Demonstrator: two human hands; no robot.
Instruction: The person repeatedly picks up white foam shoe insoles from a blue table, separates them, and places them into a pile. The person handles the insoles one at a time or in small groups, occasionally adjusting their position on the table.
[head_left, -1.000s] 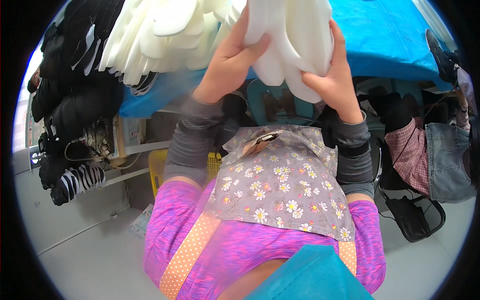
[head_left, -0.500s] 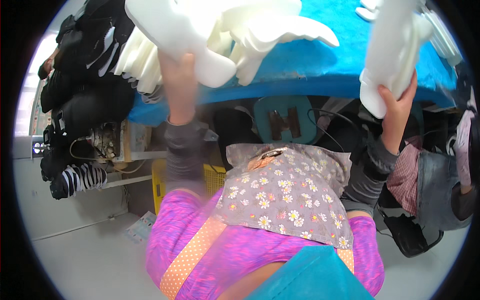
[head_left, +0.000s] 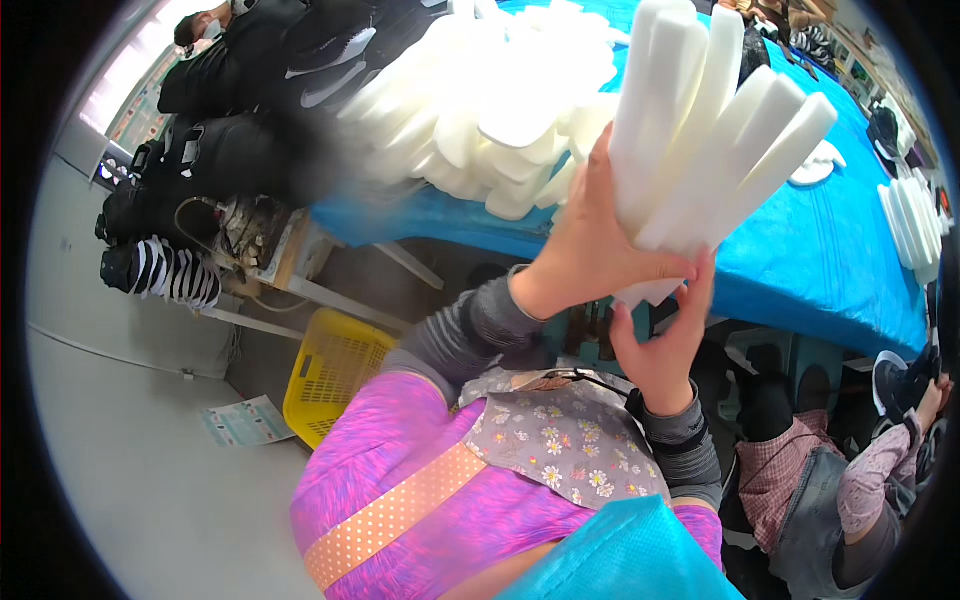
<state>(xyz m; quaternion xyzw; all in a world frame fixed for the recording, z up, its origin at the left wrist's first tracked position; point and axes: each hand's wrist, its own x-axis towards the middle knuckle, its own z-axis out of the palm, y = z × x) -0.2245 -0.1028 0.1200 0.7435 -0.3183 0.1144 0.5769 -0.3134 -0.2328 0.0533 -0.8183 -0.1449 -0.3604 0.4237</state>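
Note:
A fanned bundle of white foam insoles stands upright in front of me, over the near edge of the blue-covered table. My left hand is closed round its left side, the thumb across the lower front. At the bottom, my right hand grips the lower ends between thumb and fingers. Some of the fingers behind the bundle are hidden. Left of it, a large heap of similar white insoles lies on the table.
Black shoe uppers are piled at the left. Below the table sits a yellow plastic crate. More white insoles are stacked at the table's right end. A co-worker in a checked garment sits at the lower right.
My right hand has brought its insoles from the right to the middle. My left hand has moved right, from the heap to the bundle. The insoles are now fanned, and the view has shifted.

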